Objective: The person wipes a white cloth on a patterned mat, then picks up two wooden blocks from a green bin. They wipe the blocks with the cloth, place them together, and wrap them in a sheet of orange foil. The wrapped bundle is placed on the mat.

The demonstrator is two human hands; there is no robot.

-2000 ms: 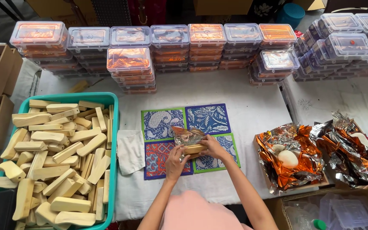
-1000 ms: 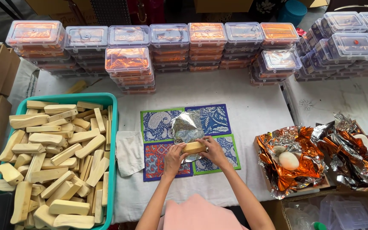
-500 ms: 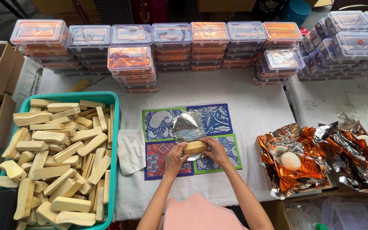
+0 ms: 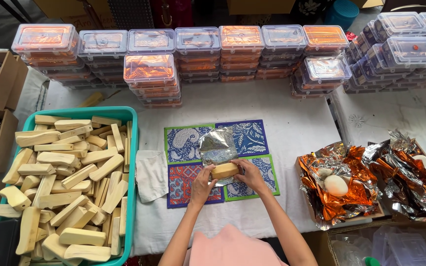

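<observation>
Little moved since before: both hands (image 4: 225, 180) apparently clasping wooden block (image 4: 224, 170) on foil sheet (image 4: 217, 146).

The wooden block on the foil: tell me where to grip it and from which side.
Grip the wooden block by its two short ends, one from each side, as the left hand and right hand do. It lies flat and crosswise on the foil sheet, ends exposed.

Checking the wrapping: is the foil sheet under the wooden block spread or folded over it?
Spread. The foil sheet lies flat beyond the wooden block, which shows bare between both hands.
</observation>
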